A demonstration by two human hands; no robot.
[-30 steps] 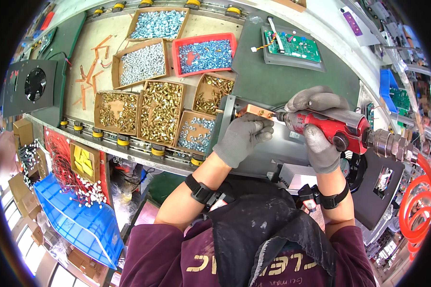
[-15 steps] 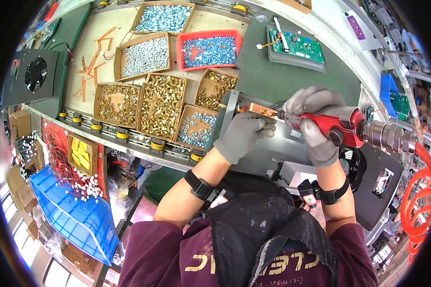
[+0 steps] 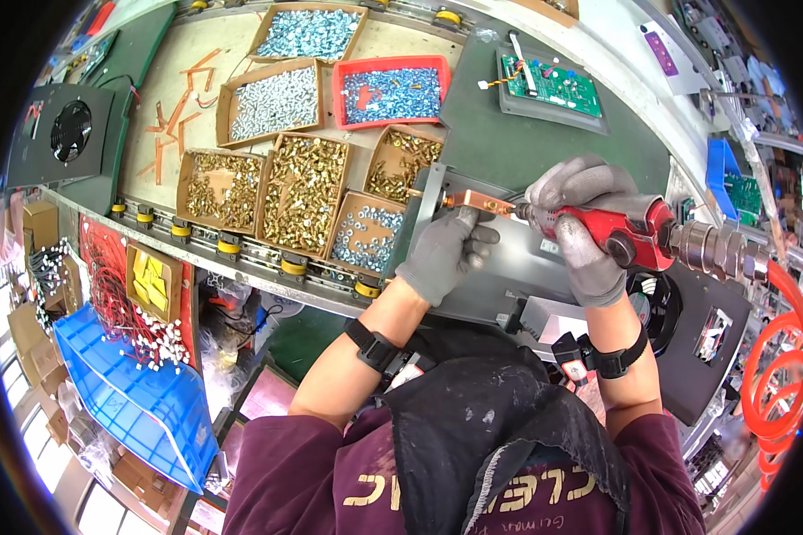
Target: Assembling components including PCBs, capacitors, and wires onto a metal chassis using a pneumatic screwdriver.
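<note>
A red air screwdriver point(image 3: 589, 227) with a metal hose coupling lies in the grip of my gloved right hand point(image 3: 589, 201). Its bit end meets the right end of a small copper block point(image 3: 480, 202). This block sits at the upper left corner of a dark metal housing point(image 3: 535, 272). Just below the block, my gloved left hand point(image 3: 442, 257) has its fingers curled, a fingertip against or very near the copper. Whatever these fingers may hold is hidden.
Cardboard trays of brass screws point(image 3: 303, 192), silver screws point(image 3: 277, 102) and nuts point(image 3: 366, 236) stand left, beside a red tray point(image 3: 339, 94). A green circuit board point(image 3: 553, 85) lies far right. A coiled red hose point(image 3: 776, 383) hangs at right; a fan panel point(image 3: 67, 134) stands far left.
My left fingers have drawn slightly back to the left from the screwdriver's tip and loosened from a pinch. The screwdriver has stayed at the block, shifting only slightly.
</note>
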